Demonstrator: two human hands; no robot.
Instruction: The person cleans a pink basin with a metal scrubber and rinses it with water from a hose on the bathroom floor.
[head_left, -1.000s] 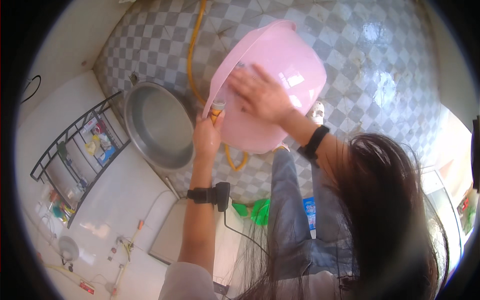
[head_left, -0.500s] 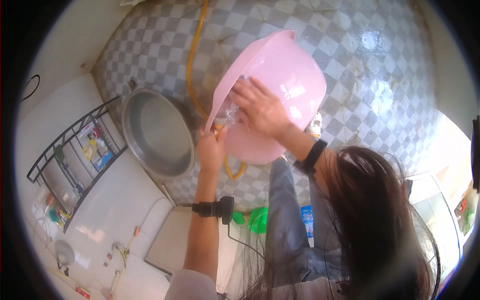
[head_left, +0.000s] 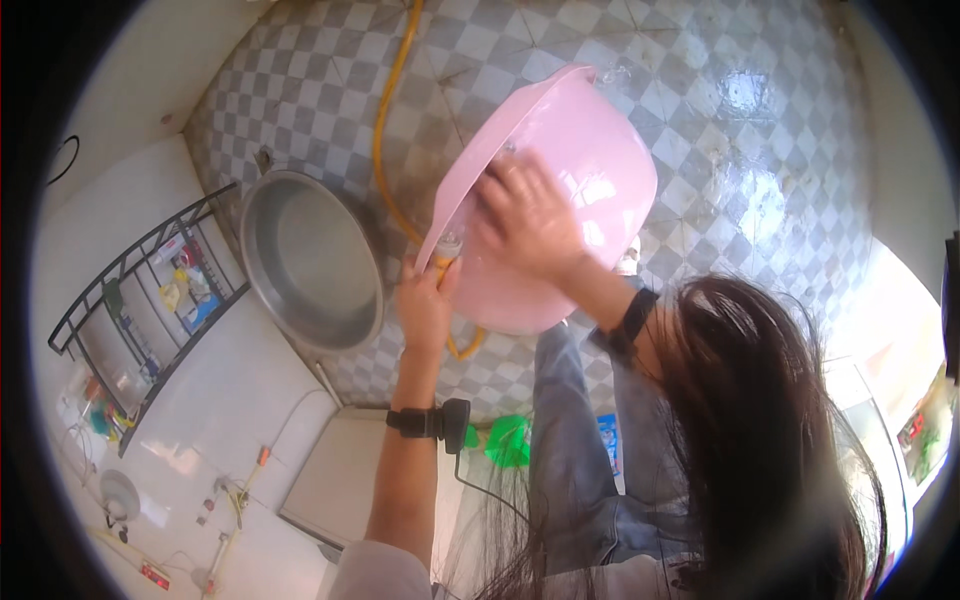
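A large pink plastic basin [head_left: 590, 150] is tipped on its side in front of me, its underside toward my right. My left hand [head_left: 426, 305] closes round the end of a yellow hose [head_left: 382, 140], at the basin's near rim. Its fingers seem to reach behind that rim too. Just above the thumb, the hose's pale tip points at the basin. My right hand [head_left: 530, 215] lies flat on the basin's outer wall below the rim, fingers stretched out and slightly blurred.
A round metal basin [head_left: 310, 260] rests on the checkered floor [head_left: 500, 50] to the left. Beyond it a black wall rack [head_left: 150, 310] holds small items. The tiles at right shine as if wet. Long hair [head_left: 750, 430] hangs over the lower right.
My right hand has shifted slightly right along the basin's wall. The pink basin has moved a little to the right, and my left hand still grips at its rim.
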